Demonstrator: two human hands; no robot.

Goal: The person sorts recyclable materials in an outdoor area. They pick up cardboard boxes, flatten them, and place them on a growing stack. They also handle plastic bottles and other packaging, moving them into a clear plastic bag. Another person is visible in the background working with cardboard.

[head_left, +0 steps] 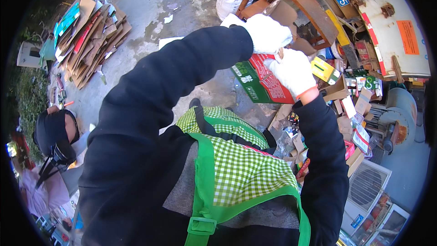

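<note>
Both my hands wear white gloves and meet at the upper edge of a flattened-looking red and green cardboard box (261,82). My left hand (267,34) is closed at the top of it, with its fingertips mostly hidden. Just below and to the right, my right hand (292,74) grips the box's upper right part, thumb lying on the red face. A small brown bit of torn card (279,53) shows between the two hands. The box hangs in front of me, above the ground.
A stack of flattened cardboard (93,38) lies at the far left. Loose boxes and scrap (346,91) crowd my right, with a wooden chair (302,4), an air-conditioner unit (369,184) and a white vehicle panel (393,32). Another person (57,130) is at left.
</note>
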